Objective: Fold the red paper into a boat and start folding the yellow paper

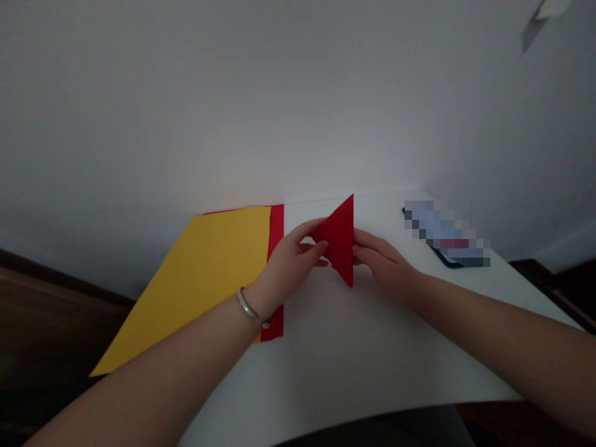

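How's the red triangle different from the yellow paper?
The red triangle is much smaller than the yellow paper. The red triangle is red, while the yellow paper is yellow. The left hand holds the red triangle up, but the yellow paper lies over a red sheet. Both look plain.

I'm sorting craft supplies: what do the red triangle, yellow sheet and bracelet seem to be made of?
Red triangle: probably paper or card, matte; crisp edges, no gloss. Yellow sheet: likely paper or thin card, smooth, matte; thin and evenly coloured. Bracelet: apparently silvery metal, polished; bright highlights.
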`<act>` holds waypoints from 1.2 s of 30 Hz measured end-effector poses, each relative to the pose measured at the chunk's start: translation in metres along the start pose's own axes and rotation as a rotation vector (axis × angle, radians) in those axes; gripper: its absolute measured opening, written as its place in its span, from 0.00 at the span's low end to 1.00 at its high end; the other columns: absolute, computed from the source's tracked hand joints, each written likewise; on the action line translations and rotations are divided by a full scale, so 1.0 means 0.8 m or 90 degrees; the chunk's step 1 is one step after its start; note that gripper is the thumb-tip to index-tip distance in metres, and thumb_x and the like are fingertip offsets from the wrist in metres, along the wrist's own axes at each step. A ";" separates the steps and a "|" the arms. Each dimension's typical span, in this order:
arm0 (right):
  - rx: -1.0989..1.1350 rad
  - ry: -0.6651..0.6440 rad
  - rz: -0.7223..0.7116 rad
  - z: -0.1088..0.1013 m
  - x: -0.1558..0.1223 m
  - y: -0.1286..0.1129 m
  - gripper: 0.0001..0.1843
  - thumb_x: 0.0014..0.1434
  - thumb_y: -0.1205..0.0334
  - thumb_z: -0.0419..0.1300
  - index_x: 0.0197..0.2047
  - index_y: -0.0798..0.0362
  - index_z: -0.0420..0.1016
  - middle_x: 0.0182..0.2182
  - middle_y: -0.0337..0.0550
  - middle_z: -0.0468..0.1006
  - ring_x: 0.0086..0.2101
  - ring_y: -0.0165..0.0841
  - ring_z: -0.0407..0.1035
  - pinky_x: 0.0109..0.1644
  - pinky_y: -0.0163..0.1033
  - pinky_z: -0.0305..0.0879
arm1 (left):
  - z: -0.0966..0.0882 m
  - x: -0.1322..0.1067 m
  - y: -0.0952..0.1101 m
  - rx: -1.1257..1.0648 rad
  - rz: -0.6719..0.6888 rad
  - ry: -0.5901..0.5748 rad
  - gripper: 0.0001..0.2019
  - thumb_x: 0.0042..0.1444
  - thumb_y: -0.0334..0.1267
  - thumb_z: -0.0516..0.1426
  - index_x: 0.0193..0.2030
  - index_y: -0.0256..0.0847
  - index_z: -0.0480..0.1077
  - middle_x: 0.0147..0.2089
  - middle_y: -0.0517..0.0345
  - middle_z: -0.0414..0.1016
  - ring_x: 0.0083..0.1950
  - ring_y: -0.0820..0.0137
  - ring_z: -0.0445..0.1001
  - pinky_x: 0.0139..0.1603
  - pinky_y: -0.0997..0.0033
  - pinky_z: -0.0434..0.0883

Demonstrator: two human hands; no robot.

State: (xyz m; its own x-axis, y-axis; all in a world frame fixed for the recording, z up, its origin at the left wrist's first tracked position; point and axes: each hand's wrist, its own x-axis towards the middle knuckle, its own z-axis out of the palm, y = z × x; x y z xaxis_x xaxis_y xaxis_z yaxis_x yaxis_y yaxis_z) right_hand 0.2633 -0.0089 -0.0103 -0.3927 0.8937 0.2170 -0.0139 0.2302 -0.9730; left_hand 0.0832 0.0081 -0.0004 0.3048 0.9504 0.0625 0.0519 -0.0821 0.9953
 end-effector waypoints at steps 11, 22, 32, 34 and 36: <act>0.187 0.044 0.060 -0.012 0.006 0.012 0.18 0.56 0.58 0.60 0.50 0.45 0.77 0.46 0.42 0.79 0.42 0.38 0.74 0.42 0.46 0.73 | -0.007 0.001 0.003 -0.155 -0.058 -0.020 0.13 0.54 0.37 0.59 0.47 0.39 0.74 0.40 0.54 0.78 0.32 0.73 0.75 0.32 0.72 0.75; 0.242 0.047 0.057 -0.007 0.005 0.006 0.15 0.56 0.55 0.63 0.48 0.44 0.77 0.44 0.40 0.80 0.38 0.34 0.74 0.40 0.43 0.73 | -0.009 0.000 0.003 -0.220 -0.068 0.030 0.11 0.51 0.38 0.63 0.36 0.40 0.64 0.31 0.62 0.75 0.29 0.75 0.74 0.31 0.75 0.72; 0.242 0.045 0.055 -0.009 0.009 0.007 0.12 0.54 0.58 0.64 0.44 0.47 0.80 0.38 0.41 0.81 0.36 0.33 0.74 0.34 0.39 0.74 | -0.016 0.005 0.003 -0.354 -0.164 0.015 0.11 0.48 0.38 0.65 0.34 0.38 0.69 0.33 0.61 0.73 0.31 0.76 0.73 0.29 0.78 0.72; 0.246 0.042 0.055 -0.009 0.009 0.008 0.12 0.54 0.59 0.64 0.44 0.48 0.79 0.38 0.41 0.81 0.35 0.33 0.74 0.34 0.39 0.74 | -0.017 0.005 0.003 -0.366 -0.182 -0.004 0.10 0.50 0.38 0.64 0.36 0.38 0.70 0.35 0.60 0.73 0.31 0.76 0.73 0.30 0.78 0.72; 0.229 0.039 0.048 -0.008 0.010 0.008 0.13 0.55 0.61 0.63 0.45 0.48 0.78 0.39 0.40 0.81 0.36 0.33 0.74 0.34 0.39 0.75 | -0.017 0.006 0.003 -0.366 -0.176 -0.017 0.10 0.51 0.39 0.64 0.36 0.38 0.70 0.36 0.59 0.74 0.33 0.75 0.74 0.32 0.77 0.72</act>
State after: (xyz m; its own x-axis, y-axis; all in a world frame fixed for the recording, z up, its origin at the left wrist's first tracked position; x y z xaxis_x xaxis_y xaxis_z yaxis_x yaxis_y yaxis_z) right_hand 0.2661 0.0024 -0.0138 -0.3486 0.9271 0.1374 -0.3130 0.0231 -0.9495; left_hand 0.0721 0.0165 0.0029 0.3768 0.9050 -0.1975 -0.3837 0.3466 0.8560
